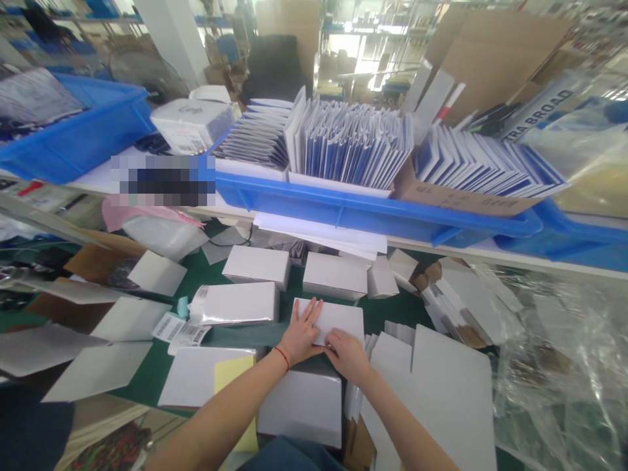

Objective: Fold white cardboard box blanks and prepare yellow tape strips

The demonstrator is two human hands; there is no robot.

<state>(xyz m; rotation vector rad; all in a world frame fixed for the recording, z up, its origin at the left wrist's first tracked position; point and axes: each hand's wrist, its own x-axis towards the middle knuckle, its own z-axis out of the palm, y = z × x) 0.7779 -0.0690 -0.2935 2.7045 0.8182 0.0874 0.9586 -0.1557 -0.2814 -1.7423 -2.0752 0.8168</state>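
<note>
A white cardboard box (pixel 343 319) lies on the green work surface in front of me. My left hand (pixel 300 330) rests flat across its left part, with the fingers spread. At the near edge of the same box, my right hand (pixel 345 353) has its fingers curled in and the thumb close to the edge. Whether those fingers pinch the lid or only press on it is hidden. Nearer to my body sits another white box (pixel 300 409), below my wrists. Left of it is a white box (pixel 189 376) with a yellow sheet (pixel 234 376) on it.
Several more white boxes (pixel 240 302) stand around. Flat white cartons (pixel 454 386) are stacked at right beside crumpled clear plastic (pixel 559 366). Behind, a blue tray (pixel 314 204) holds rows of folded booklets (pixel 353 140). Labels (pixel 169 327) and open carton flaps (pixel 130 320) lie left.
</note>
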